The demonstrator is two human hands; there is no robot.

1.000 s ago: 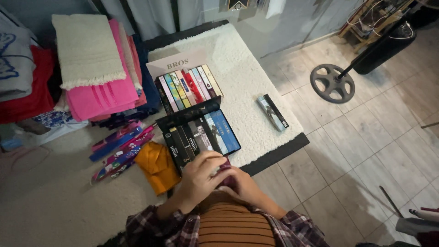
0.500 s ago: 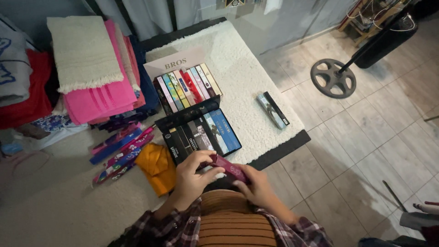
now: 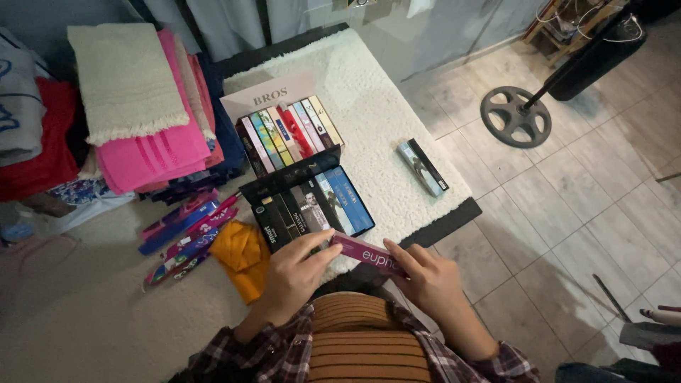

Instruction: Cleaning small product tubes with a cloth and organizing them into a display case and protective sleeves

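Observation:
My left hand (image 3: 292, 273) and my right hand (image 3: 430, 279) both hold a long narrow pink box (image 3: 367, 254), one at each end, just above my lap. Right in front of it lies a black tray (image 3: 273, 182) with a row of dark and blue narrow boxes (image 3: 312, 208). Behind that stands a second row of coloured narrow boxes (image 3: 287, 132) on a white fluffy mat (image 3: 379, 106). A single grey and black box (image 3: 422, 166) lies alone on the mat to the right.
Folded towels, cream (image 3: 124, 78) over pink (image 3: 152, 152), are stacked at the left. Several packaged toothbrushes (image 3: 186, 230) and an orange cloth (image 3: 243, 257) lie on the beige floor. A black round stand base (image 3: 516, 115) sits on the tiled floor at right.
The pink box has turned from bunched in my hands to stretched crosswise between them. My right hand has slid out to the box's right end.

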